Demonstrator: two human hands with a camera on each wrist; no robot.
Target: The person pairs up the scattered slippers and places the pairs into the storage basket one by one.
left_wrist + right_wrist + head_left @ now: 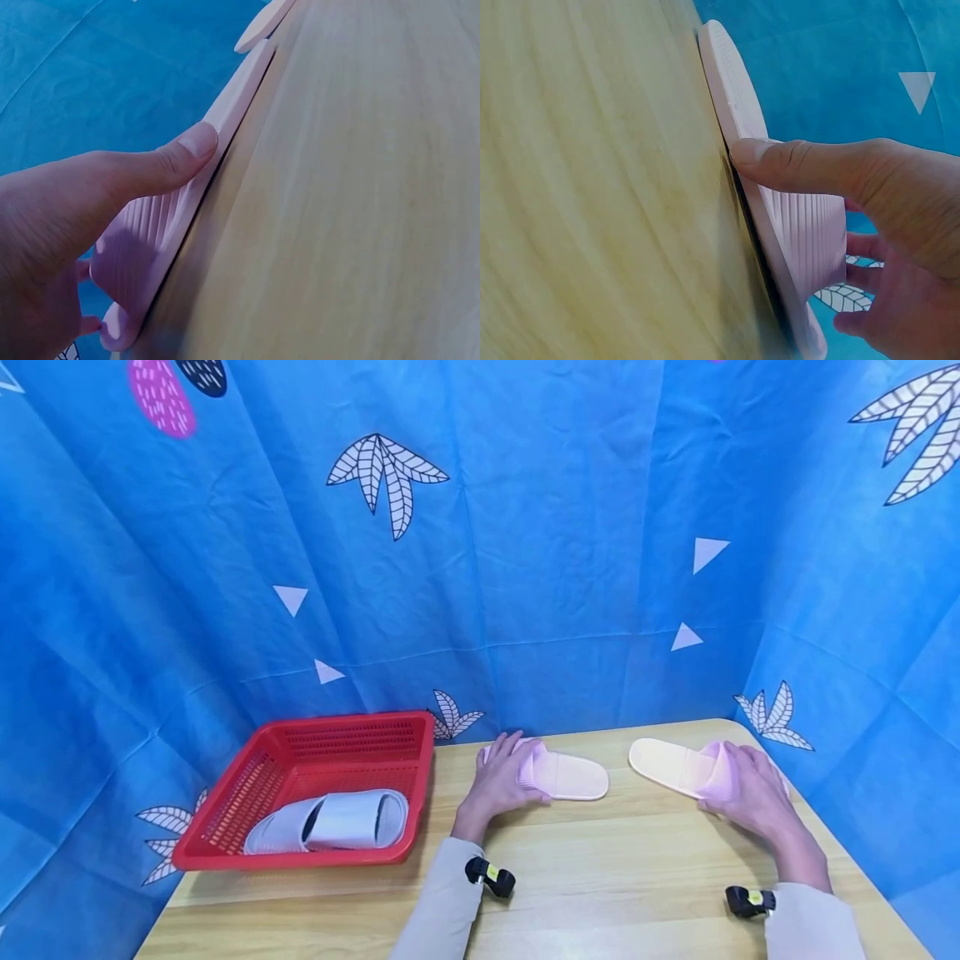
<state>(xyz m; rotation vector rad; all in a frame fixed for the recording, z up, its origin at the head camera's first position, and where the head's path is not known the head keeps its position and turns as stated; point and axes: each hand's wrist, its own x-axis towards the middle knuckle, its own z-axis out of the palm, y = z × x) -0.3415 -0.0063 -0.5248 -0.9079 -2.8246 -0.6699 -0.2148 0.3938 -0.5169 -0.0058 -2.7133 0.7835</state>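
Note:
Two pink slippers with ribbed straps lie sideways on the wooden table, their heel ends facing each other. My left hand [501, 783] grips the left slipper [576, 777] across its strap; in the left wrist view the thumb [196, 142] presses the near edge of the sole, and fingertips show past the strap. Around the strap of the right slipper [663, 765] is my right hand [756, 797]. Its thumb [754, 152] lies against the sole's near edge in the right wrist view, with the other fingers on the far side. The hands partly hide both toe ends.
A red plastic basket [417, 852] stands on the left of the table [600, 877], with light grey slippers [345, 820] inside along its near wall. Blue patterned curtain [555, 560] hangs behind the table and along both sides.

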